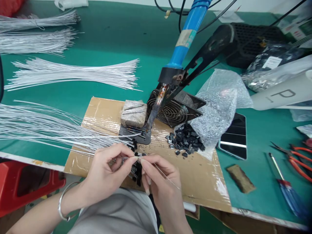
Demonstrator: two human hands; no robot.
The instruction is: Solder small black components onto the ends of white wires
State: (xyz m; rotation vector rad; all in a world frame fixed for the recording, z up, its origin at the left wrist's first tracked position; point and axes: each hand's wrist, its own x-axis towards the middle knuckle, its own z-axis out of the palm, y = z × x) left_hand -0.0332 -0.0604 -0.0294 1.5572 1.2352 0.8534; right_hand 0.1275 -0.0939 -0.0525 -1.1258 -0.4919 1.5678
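Both my hands meet over the front part of a cardboard sheet (pixel 200 182), fingertips almost touching. My left hand (pixel 107 165) is closed, thumb and forefinger pinching a thin wire whose end is hidden by the fingers. My right hand (pixel 162 177) is also closed in a pinch; a fine silvery wire (pixel 168 178) runs across its fingers. What small piece sits between the fingertips I cannot make out. Just behind and under the hands lie wires with black ends (pixel 138 172). A bundle of white wires (pixel 53 130) reaches in from the left.
A blue-handled soldering iron (pixel 187 35) slants down on a stand beside a stone-like block (pixel 134 113) and a fan (pixel 170 110). Small black pieces (pixel 187 139) spill from a bubble-wrap bag (pixel 216 100). To the right are a phone (pixel 232 136), pliers (pixel 297 159) and a screwdriver (pixel 287 191).
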